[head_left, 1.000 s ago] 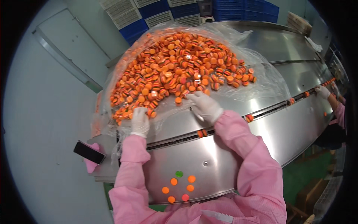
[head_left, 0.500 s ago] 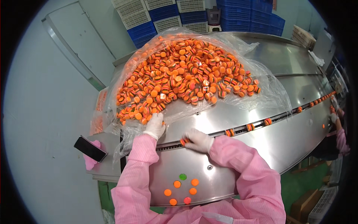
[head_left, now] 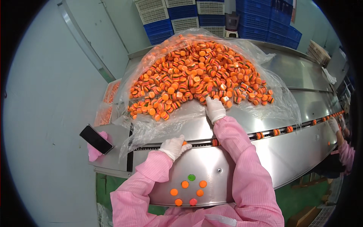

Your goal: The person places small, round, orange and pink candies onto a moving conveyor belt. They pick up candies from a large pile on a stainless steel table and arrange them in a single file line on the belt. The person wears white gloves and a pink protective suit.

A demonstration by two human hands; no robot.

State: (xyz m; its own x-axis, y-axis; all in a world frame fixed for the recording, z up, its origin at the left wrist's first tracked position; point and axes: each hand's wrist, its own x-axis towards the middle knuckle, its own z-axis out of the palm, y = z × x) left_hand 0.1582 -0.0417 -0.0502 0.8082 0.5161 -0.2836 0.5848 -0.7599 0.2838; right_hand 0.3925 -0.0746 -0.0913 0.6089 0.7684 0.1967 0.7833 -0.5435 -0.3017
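A large heap of small round layered candies (head_left: 196, 70), orange with red and dark green stripes, lies on a clear plastic sheet (head_left: 280, 90) over the steel table. My right hand (head_left: 216, 109), white-gloved, reaches to the near edge of the heap, fingers stretched out against the candies. My left hand (head_left: 173, 147), also gloved, is at the narrow conveyor track (head_left: 200, 144) with its fingers closed round a candy (head_left: 184, 143), mostly hidden by the glove. Just right of it, another striped candy (head_left: 215, 142) sits on the track, beside my right sleeve.
Several loose orange discs (head_left: 203, 184), a green disc (head_left: 191, 177) and a pink-red disc (head_left: 193, 201) lie near the table's front edge. A phone (head_left: 96, 139) rests on pink cloth at left. Crates (head_left: 253, 19) are stacked behind. Another person's gloved hand (head_left: 333, 124) is at the far right.
My left hand has moved from the heap down to the track. My right hand has left the track and reached up to the heap. Candies on the track have shifted right.
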